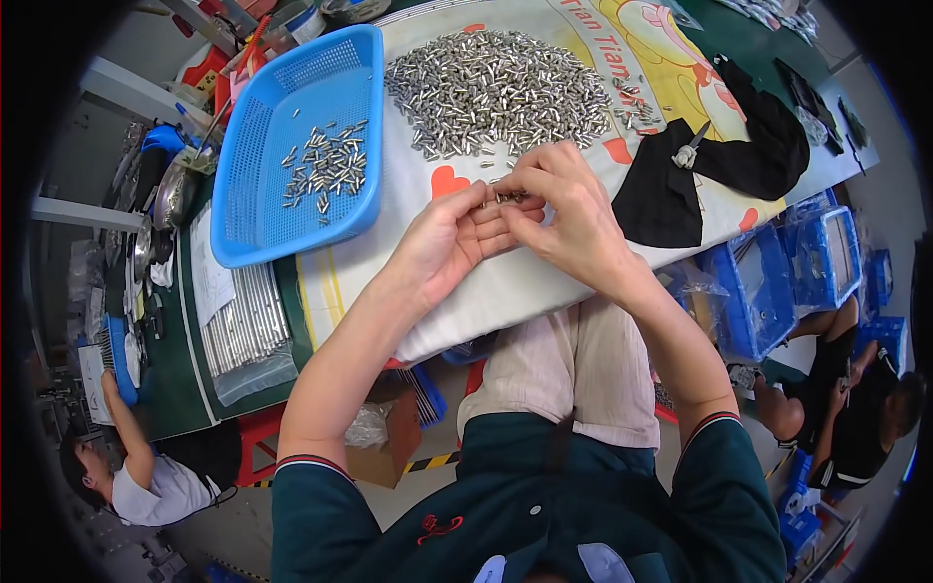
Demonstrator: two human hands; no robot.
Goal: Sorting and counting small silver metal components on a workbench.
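My left hand (437, 243) is turned palm up and cupped at the near side of the heap, with several small metal pins (509, 197) on its fingers. My right hand (573, 209) reaches over from the other side, its thumb and fingers bent in a pinch at those pins. What lies right between the right fingertips is hidden. Just beyond both hands spreads a large heap of short, shiny, bullet-shaped metal pins (496, 87) on a white printed cloth (428, 316). To the left, a blue perforated plastic basket (233, 209) holds a smaller batch of the same pins (335, 165).
Right of the heap lies black fabric (656, 199) with a small blade with a wrapped handle (688, 153) on it. Bundled metal rods (248, 316) rest at the left on a green table. Blue crates (753, 287) stand at right. Other people sit at both sides.
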